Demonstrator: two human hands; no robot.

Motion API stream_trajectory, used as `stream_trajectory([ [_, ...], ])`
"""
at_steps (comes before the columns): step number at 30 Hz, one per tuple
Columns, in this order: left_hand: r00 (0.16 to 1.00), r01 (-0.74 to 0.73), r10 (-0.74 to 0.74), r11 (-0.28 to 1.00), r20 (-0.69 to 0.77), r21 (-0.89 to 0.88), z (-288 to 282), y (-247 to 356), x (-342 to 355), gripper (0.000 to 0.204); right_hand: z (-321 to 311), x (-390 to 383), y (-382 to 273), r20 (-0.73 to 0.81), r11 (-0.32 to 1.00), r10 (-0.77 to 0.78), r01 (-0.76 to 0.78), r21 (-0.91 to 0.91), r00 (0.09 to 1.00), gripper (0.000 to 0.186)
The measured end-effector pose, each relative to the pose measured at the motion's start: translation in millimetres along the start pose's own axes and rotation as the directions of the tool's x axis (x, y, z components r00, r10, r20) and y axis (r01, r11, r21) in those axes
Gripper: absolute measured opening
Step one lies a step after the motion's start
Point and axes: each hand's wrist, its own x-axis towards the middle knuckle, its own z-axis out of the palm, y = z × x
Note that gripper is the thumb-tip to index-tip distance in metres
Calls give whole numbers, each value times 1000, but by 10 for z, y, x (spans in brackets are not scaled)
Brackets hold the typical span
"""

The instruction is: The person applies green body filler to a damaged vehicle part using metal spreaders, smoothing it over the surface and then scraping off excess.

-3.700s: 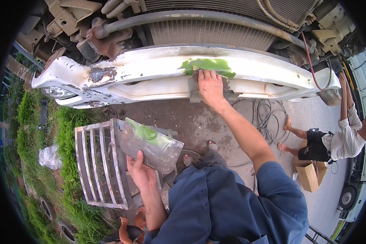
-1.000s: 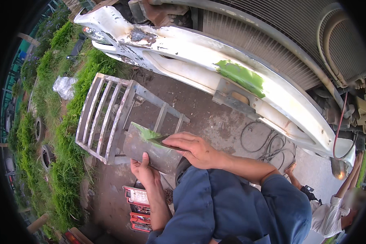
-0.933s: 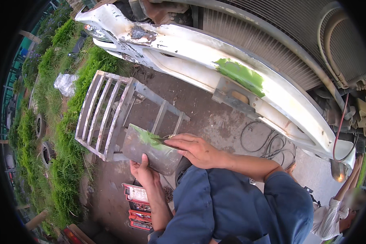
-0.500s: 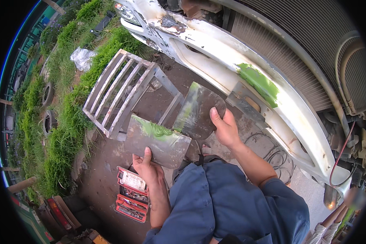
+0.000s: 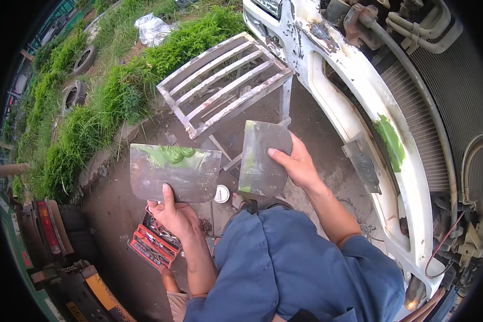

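Left hand (image 5: 177, 217) pinches the metal mixing board (image 5: 174, 173) from below, green filler (image 5: 173, 154) well above its thumb, while right hand (image 5: 298, 166) fingers clasp the spreader plate (image 5: 262, 158) alongside.

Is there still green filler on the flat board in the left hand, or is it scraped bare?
Not bare: the board in the left hand carries a lump of green filler near its far edge.
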Motion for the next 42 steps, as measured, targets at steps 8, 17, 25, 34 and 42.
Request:
stream_trajectory([
  [8,979,-131,151,981,137,-143,204,-24,294,43,794,79,-191,-183,945,-304,271,-183,935,35],
  [17,950,-176,211,971,229,-163,268,-112,354,45,1024,191,-184,-130,931,-293,252,-265,947,34],
  [25,827,-425,338,899,449,107,216,-298,411,36,1151,337,-188,-87,955,-287,278,-103,954,34],
  [34,373,-831,508,555,777,37,-24,-395,496,40,1046,278,-195,-154,944,-108,150,295,982,34],
  [42,283,-880,310,459,907,118,-431,-157,580,40,1007,386,28,-88,894,68,-21,448,994,27],
])
